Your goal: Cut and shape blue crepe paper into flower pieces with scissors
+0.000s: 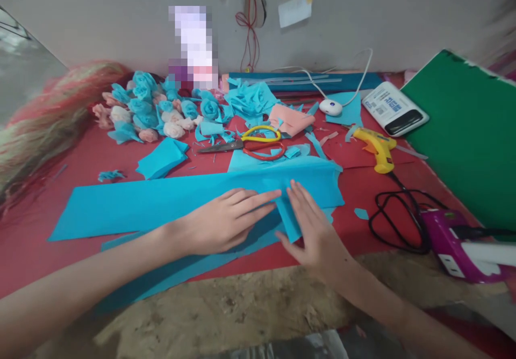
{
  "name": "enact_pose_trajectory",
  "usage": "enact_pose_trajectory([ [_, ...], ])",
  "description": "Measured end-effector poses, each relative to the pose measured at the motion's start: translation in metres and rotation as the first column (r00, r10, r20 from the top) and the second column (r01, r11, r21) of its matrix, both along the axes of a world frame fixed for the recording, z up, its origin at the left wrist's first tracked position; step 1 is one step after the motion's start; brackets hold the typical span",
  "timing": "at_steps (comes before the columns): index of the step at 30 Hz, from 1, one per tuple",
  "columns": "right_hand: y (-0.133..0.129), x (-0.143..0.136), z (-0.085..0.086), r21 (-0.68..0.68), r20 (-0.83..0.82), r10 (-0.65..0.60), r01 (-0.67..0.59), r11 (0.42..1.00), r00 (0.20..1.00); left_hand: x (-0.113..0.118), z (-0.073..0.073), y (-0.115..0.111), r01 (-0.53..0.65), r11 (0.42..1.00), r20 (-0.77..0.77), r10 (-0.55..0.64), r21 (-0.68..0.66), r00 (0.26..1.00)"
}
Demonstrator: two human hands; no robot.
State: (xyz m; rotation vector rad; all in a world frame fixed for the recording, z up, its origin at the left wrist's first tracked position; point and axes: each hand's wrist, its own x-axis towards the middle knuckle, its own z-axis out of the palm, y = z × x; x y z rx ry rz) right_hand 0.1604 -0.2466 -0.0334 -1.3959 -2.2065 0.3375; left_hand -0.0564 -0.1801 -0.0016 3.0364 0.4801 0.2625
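Observation:
A long strip of blue crepe paper (133,203) lies across the red table, with another blue sheet (161,278) partly under it. My left hand (229,219) rests on the strip, fingers stretched toward a small folded blue piece (289,222). Beside that piece is my right hand (308,224), its fingers extended along the right edge and its thumb apart near the lower end. Both hands look open and flat. Just beyond the strip lie scissors (245,145) with one yellow and one red handle, and a stack of cut blue paper (162,157).
Blue and pink paper flowers (145,106) are heaped at the back left, near blue scraps (250,98). On the right are a yellow glue gun (377,146), a white power bank (395,109), a green board (463,133) and a purple socket box (447,246) with a black cord.

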Motion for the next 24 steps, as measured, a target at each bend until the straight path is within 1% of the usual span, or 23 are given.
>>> enact_pose_trajectory([
  [2, 0.001, 0.002, -0.003, -0.079, -0.183, -0.138, 0.125, 0.989, 0.973, 0.003, 0.000, -0.002, -0.031, 0.999, 0.037, 0.030, 0.013, 0.999],
  [4, 0.001, 0.008, -0.003, -0.145, -0.290, -0.295, 0.263, 0.954, 0.910, 0.004, -0.004, -0.004, -0.003, 1.000, 0.045, 0.003, -0.012, 0.999],
  [6, 0.000, 0.014, -0.003, -0.172, -0.312, -0.407, 0.371, 0.913, 0.858, 0.005, -0.010, -0.005, 0.042, 0.997, 0.034, -0.040, -0.058, 0.999],
  [8, -0.001, 0.020, -0.004, -0.203, -0.321, -0.477, 0.432, 0.879, 0.818, 0.005, -0.015, -0.005, 0.057, 0.994, 0.020, -0.055, -0.097, 0.998],
  [12, -0.003, 0.026, -0.010, -0.243, -0.319, -0.532, 0.475, 0.846, 0.784, 0.007, -0.019, -0.004, 0.056, 0.992, 0.007, -0.055, -0.113, 0.998],
  [16, -0.001, 0.024, -0.010, -0.249, -0.301, -0.558, 0.501, 0.829, 0.773, 0.013, -0.013, 0.000, 0.049, 0.995, -0.035, -0.052, -0.088, 0.998],
  [20, 0.000, 0.025, -0.005, -0.233, -0.256, -0.565, 0.517, 0.824, 0.785, 0.028, -0.007, 0.004, 0.071, 0.997, -0.084, -0.073, -0.029, 0.994],
  [24, -0.001, 0.034, -0.005, -0.193, -0.173, -0.553, 0.523, 0.830, 0.815, 0.047, -0.008, 0.006, 0.115, 0.992, -0.107, -0.110, 0.043, 0.988],
])
